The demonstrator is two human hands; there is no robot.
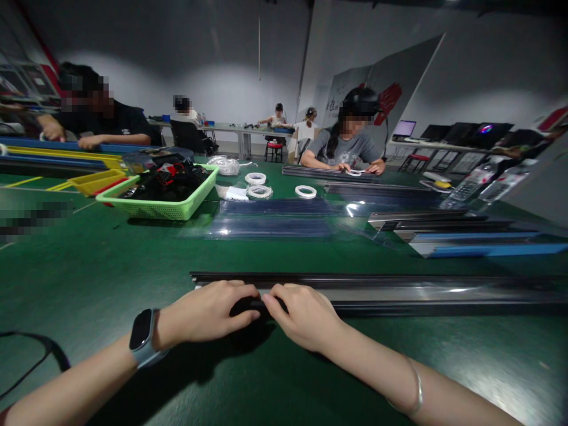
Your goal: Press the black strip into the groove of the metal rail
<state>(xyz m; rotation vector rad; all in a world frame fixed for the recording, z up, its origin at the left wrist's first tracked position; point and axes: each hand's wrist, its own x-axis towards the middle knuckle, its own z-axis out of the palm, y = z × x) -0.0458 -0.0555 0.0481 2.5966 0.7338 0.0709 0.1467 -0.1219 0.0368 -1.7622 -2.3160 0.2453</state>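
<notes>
Grasping the near edge of the long black strip [421,292] with left hand [213,309] and right hand [304,312], close to its left end, over the green table [133,260]. Slanting both forearms [84,370] inward, curving fingers [246,291], nearly joining thumbs [243,320].

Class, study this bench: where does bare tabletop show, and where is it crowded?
Bare green tabletop shows left of the long dark strip, nearer than the green basket, and narrowly between strip and plastic sheets. Crowded: around the tape rolls and blue-edged profiles.
</notes>
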